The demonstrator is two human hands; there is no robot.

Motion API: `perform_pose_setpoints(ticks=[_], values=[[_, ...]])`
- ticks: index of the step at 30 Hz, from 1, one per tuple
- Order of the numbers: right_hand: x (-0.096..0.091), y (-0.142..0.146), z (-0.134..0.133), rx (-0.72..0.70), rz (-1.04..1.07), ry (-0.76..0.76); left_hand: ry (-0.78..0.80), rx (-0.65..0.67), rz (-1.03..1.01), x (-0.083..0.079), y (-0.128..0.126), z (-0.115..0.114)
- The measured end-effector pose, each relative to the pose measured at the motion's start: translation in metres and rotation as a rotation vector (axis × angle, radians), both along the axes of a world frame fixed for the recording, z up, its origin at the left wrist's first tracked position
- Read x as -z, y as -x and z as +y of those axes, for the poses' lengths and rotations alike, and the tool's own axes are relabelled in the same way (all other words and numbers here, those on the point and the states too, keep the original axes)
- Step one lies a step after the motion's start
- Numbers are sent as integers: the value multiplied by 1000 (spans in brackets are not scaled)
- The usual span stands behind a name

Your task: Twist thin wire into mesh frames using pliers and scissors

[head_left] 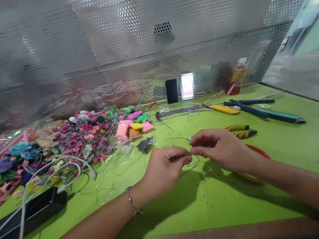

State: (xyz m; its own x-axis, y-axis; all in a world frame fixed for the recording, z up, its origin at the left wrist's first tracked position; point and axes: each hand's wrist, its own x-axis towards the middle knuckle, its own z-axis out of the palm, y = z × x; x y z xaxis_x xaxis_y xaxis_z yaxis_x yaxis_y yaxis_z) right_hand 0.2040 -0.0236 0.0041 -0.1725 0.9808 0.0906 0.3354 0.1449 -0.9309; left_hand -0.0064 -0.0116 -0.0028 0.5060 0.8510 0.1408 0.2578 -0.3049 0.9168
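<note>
Wire [185,154] pinched by left hand [167,168] and right hand [219,148]

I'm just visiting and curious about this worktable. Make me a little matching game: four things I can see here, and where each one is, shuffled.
Things
1. Thin wire
2. Bracelet
3. Drink bottle
4. Dark-screened phone

Places
A. Back right of the green table, in front of the mesh panel
B. Pinched between thumb and forefinger of the left hand
C. Standing upright at the back, just left of a bright-screened device
D. Around the left wrist

Right pairs: 1-B, 2-D, 3-A, 4-C
</note>
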Motion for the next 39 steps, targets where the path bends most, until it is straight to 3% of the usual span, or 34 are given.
perform_pose_setpoints(ticks=[3,6,10,16,21,26,30,33,36,39], values=[[6,2,-4,58,-148,-254,98,-32,-68,-2,-3,1],[8,3,-9,7,-315,-483,134,-46,-131,-5,-5,-1],[7,1,-11,-127,-427,-607,92,-42,-160,-4,-5,-5],[6,1,-9,-156,-398,-565,-137,-66,-111,4,-3,-4],[14,1,-3,-165,-438,-637,-368,-89,60,4,-2,-2],[21,-2,1,-103,-440,-677,-300,-56,66,4,-1,0],[20,-2,1,-88,-363,-515,-406,-74,173,7,1,3],[19,-2,3,-159,-263,-310,-516,-72,263,8,3,4],[17,-5,6,-269,-135,-140,-431,-59,229,8,3,5],[14,-7,7,-300,-178,-227,-90,-45,88,6,1,6]])
